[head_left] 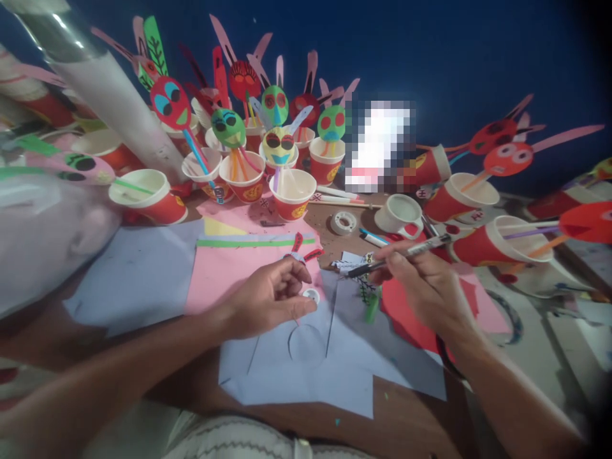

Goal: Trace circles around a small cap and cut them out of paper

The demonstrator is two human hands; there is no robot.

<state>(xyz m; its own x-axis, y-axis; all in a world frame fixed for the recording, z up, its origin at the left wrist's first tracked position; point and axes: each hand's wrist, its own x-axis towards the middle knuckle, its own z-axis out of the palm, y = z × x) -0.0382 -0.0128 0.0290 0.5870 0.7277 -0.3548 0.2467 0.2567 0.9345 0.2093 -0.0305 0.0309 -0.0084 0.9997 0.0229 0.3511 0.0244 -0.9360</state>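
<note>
My left hand (pixel 277 296) is closed around a small white round piece (pixel 312 296), held near the thumb tip. Below it lies a blue-grey paper sheet (pixel 306 379) with a drawn circle and slanting pencil lines. In my right hand (pixel 415 274) is a black pen (pixel 401 255), its tip pointing left over small cut paper pieces (pixel 351 262). Pink paper with a green strip (pixel 224 271) lies beneath and left of my left hand. Red paper (pixel 406 309) is under my right hand.
Red and white paper cups (pixel 292 197) with paper faces on sticks stand along the back. A white mug (pixel 398 213), a tape roll (pixel 343 222) and a blue marker (pixel 373 238) sit in front of them. A plastic bag (pixel 52 236) bulges at the left.
</note>
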